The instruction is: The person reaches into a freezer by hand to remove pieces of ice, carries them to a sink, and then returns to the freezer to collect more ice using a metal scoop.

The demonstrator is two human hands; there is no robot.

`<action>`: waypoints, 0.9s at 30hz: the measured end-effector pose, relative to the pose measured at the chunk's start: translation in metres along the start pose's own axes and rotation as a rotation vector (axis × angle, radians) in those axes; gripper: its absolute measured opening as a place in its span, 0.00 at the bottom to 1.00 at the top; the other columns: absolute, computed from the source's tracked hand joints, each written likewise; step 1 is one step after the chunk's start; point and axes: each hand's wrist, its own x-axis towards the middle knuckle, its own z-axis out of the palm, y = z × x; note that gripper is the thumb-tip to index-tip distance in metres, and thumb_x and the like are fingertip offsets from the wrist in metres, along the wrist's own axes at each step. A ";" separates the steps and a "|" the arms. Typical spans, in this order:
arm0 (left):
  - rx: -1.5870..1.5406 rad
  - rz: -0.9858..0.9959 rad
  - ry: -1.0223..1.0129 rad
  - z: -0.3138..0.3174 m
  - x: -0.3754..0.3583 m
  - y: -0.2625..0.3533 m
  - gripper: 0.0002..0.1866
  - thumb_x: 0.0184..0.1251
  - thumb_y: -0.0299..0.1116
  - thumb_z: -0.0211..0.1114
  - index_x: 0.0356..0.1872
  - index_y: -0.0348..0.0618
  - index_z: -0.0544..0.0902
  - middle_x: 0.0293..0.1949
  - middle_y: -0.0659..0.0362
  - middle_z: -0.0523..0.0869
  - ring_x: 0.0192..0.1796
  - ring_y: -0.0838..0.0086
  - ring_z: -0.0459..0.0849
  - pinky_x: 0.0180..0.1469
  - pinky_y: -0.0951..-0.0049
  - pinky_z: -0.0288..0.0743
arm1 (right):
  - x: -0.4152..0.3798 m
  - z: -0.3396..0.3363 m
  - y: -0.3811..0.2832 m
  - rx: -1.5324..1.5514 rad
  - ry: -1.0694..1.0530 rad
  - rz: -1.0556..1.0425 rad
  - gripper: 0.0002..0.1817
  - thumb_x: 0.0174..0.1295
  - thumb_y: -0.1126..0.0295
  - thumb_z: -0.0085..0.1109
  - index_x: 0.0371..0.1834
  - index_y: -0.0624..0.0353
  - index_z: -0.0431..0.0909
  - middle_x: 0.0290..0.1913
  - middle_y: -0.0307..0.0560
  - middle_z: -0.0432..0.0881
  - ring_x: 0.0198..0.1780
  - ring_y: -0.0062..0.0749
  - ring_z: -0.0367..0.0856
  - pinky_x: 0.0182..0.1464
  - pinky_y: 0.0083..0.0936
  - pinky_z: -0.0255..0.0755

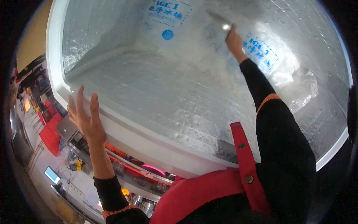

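Note:
I lean over an open chest freezer (123,127) with a white rim and frosted inner walls. My right hand (235,43) is closed around a blurred metal tool with a blade (218,16) that looks like a knife, pointing up and left. Right beside that hand lies a clear bag of ice (263,56) with blue print. Another printed ice bag (166,16) is farther left, partly cut off by the top edge. My left hand (87,117) rests at the freezer's near left rim, fingers spread, holding nothing.
Crumpled clear plastic (298,89) lies in the freezer at the right. Outside, below left, are a red cloth-like item (51,133), a lit screen (52,174) and a shelf (130,183) with metal containers (147,207). A pink round item (153,170) is near the freezer's front.

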 end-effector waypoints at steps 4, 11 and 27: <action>0.024 0.006 -0.024 0.001 0.004 -0.004 0.23 0.55 0.50 0.52 0.51 0.52 0.71 0.57 0.43 0.57 0.61 0.55 0.49 0.59 0.57 0.41 | 0.048 0.016 -0.007 0.093 0.130 0.019 0.29 0.52 0.70 0.43 0.57 0.54 0.45 0.28 0.64 0.75 0.32 0.59 0.74 0.33 0.46 0.66; 0.035 0.016 -0.031 0.002 0.004 -0.001 0.24 0.54 0.51 0.52 0.50 0.51 0.71 0.56 0.43 0.58 0.61 0.55 0.49 0.59 0.57 0.39 | 0.019 0.033 -0.003 0.127 0.088 0.028 0.30 0.50 0.67 0.49 0.56 0.47 0.46 0.24 0.62 0.75 0.28 0.56 0.75 0.29 0.45 0.68; 0.031 0.062 -0.073 0.000 0.006 0.001 0.26 0.52 0.54 0.50 0.51 0.54 0.70 0.58 0.45 0.57 0.62 0.54 0.48 0.59 0.52 0.37 | 0.001 0.068 0.024 0.155 -0.046 -0.117 0.27 0.50 0.70 0.46 0.53 0.42 0.50 0.24 0.58 0.76 0.28 0.55 0.74 0.28 0.46 0.66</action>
